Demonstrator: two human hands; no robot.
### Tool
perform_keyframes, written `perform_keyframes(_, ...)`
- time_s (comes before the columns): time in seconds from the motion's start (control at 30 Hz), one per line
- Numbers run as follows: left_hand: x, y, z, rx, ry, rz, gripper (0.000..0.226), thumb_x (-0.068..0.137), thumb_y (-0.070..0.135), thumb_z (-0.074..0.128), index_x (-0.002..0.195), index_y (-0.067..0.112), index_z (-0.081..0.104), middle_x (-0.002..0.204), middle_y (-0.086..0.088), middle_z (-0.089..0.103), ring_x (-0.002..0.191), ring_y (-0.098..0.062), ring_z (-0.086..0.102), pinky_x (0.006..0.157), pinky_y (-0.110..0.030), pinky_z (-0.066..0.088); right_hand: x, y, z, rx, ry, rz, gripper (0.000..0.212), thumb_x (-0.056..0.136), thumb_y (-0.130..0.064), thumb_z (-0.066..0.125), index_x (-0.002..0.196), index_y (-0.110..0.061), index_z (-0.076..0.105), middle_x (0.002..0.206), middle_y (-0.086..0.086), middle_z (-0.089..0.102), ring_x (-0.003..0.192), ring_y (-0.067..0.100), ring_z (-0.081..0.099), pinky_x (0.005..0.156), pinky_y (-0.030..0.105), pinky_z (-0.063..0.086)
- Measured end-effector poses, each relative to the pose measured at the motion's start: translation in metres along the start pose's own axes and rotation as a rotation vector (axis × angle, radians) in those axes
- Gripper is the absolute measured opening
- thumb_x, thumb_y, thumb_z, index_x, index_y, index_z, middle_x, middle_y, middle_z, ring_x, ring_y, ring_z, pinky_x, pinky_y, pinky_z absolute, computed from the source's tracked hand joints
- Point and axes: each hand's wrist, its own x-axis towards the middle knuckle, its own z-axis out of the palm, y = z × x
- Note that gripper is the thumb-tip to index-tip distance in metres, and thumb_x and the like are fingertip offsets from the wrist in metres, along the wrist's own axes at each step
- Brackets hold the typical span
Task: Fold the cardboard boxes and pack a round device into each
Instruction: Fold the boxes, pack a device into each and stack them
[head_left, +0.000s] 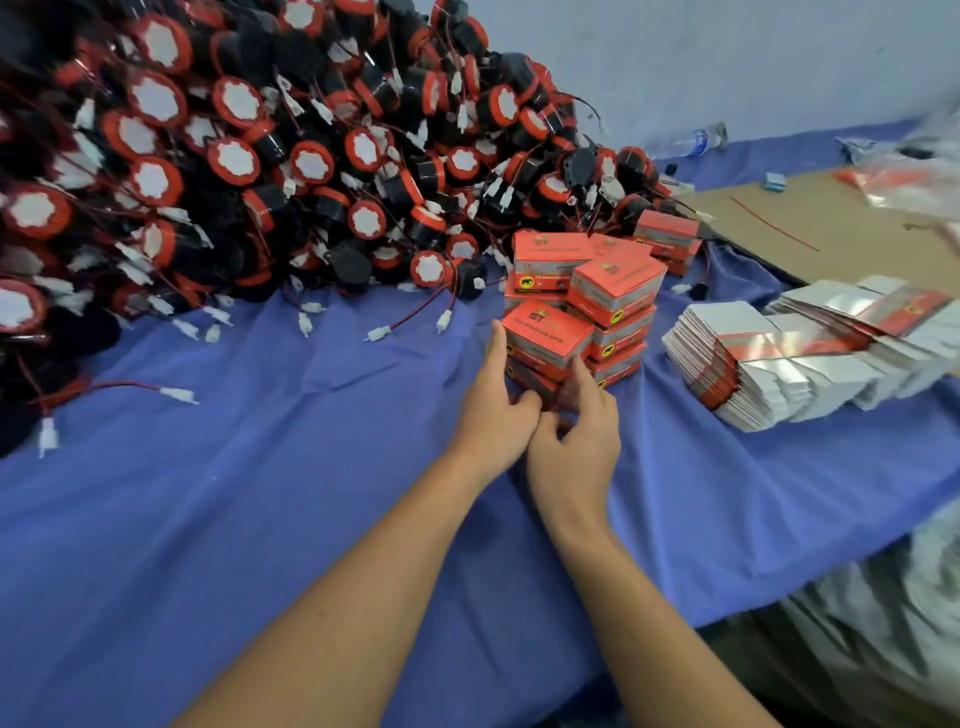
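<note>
Our left hand (493, 415) and right hand (576, 447) reach side by side to the near foot of the stack of folded boxes (582, 306). The left index finger lies straight up along the left edge of the front box (545, 338), with the thumb tucked toward the box beneath. The right index finger points up against the front face of that same box, and its other fingers curl low at the base of the stack. We cannot tell whether either hand actually grips a box or only touches it.

The tabletop is covered by a wrinkled blue cloth (260, 493). On its far left rises a great heap of round devices (234, 156), black with red rims and white faces, trailing red and black wires with white plugs. The folded boxes stand at the right foot of that heap, near the middle of the cloth. A silver bag (883, 623) hangs below the tabletop edge at the lower right. A brown cardboard sheet (810, 218) lies at the far right, and in front of it sit fanned piles of flat box blanks (779, 364), just right of the folded boxes. A clear plastic bottle (688, 143) lies on its side by the wall. One white plug (179, 395) rests alone on the cloth at the left.
</note>
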Motion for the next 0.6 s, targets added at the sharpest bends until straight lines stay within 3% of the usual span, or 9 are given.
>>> perform_keyframes(0.07,-0.005,0.007,0.001,0.001,0.030,-0.002,0.088,0.096,0.004,0.055,0.163,0.037,0.009,0.132,0.009,0.063,0.110,-0.004,0.064,0.094,-0.021,0.049,0.001,0.002,0.000,0.016,0.013,0.029,0.066,0.089,0.002,0.058,0.150,-0.024,0.051,0.122,-0.005,0.056,0.106,0.003,0.061,0.086,0.004,0.043)
perform_keyframes(0.13,-0.017,0.014,0.005,0.024,0.268,0.053,0.079,0.097,0.008,0.055,0.164,0.029,0.018,0.141,-0.007,0.062,0.119,-0.020,0.064,0.094,-0.027,0.050,0.002,0.000,-0.002,0.051,0.050,0.064,0.063,0.088,0.002,0.059,0.146,-0.023,0.054,0.119,-0.005,0.057,0.100,0.002,0.063,0.083,0.009,0.048)
perform_keyframes(0.2,-0.040,0.025,0.020,-0.052,0.558,0.249,0.055,0.094,0.003,0.052,0.147,0.017,0.049,0.135,-0.002,0.063,0.119,-0.017,0.063,0.096,-0.031,0.052,0.006,-0.004,-0.011,0.106,0.105,0.090,0.057,0.088,0.004,0.058,0.141,-0.020,0.057,0.122,-0.001,0.061,0.100,0.004,0.065,0.083,0.017,0.053)
perform_keyframes(0.23,-0.051,0.031,0.032,-0.090,0.603,0.349,0.043,0.092,0.001,0.051,0.131,0.017,0.058,0.125,0.003,0.065,0.113,-0.012,0.063,0.094,-0.029,0.053,0.009,-0.006,-0.018,0.131,0.131,0.091,0.054,0.089,0.004,0.059,0.138,-0.019,0.058,0.122,0.001,0.063,0.102,0.004,0.065,0.083,0.016,0.053)
perform_keyframes(0.33,-0.059,0.051,0.069,-0.137,0.385,0.457,0.026,0.089,0.000,0.052,0.100,0.018,0.067,0.099,0.005,0.066,0.093,-0.006,0.064,0.082,-0.013,0.047,0.031,-0.008,-0.053,0.090,0.207,0.052,0.047,0.089,0.002,0.064,0.132,-0.016,0.062,0.122,0.000,0.063,0.110,0.009,0.064,0.089,0.015,0.051)
perform_keyframes(0.43,-0.037,0.070,0.098,-0.099,0.125,0.400,0.026,0.088,-0.004,0.054,0.099,0.010,0.073,0.099,-0.001,0.073,0.096,-0.010,0.066,0.087,-0.019,0.051,0.060,-0.005,-0.093,-0.138,0.321,0.007,0.045,0.087,0.001,0.063,0.130,-0.011,0.065,0.124,0.006,0.059,0.114,0.020,0.059,0.089,0.009,0.044)
perform_keyframes(0.5,-0.022,0.080,0.121,-0.049,-0.013,0.301,0.029,0.092,-0.003,0.052,0.108,0.008,0.074,0.108,-0.004,0.075,0.105,-0.017,0.067,0.097,-0.029,0.052,0.077,0.002,-0.116,-0.336,0.334,0.016,0.046,0.087,0.001,0.059,0.132,-0.009,0.066,0.131,0.013,0.057,0.125,0.028,0.051,0.098,0.023,0.043)
perform_keyframes(0.6,-0.002,0.086,0.152,0.063,-0.189,0.157,0.031,0.098,0.004,0.048,0.117,0.009,0.073,0.119,-0.009,0.074,0.114,-0.024,0.065,0.100,-0.031,0.049,0.098,0.017,-0.140,-0.668,0.224,0.140,0.043,0.096,-0.014,0.058,0.139,-0.016,0.062,0.148,0.012,0.049,0.137,0.035,0.037,0.104,0.042,0.033)
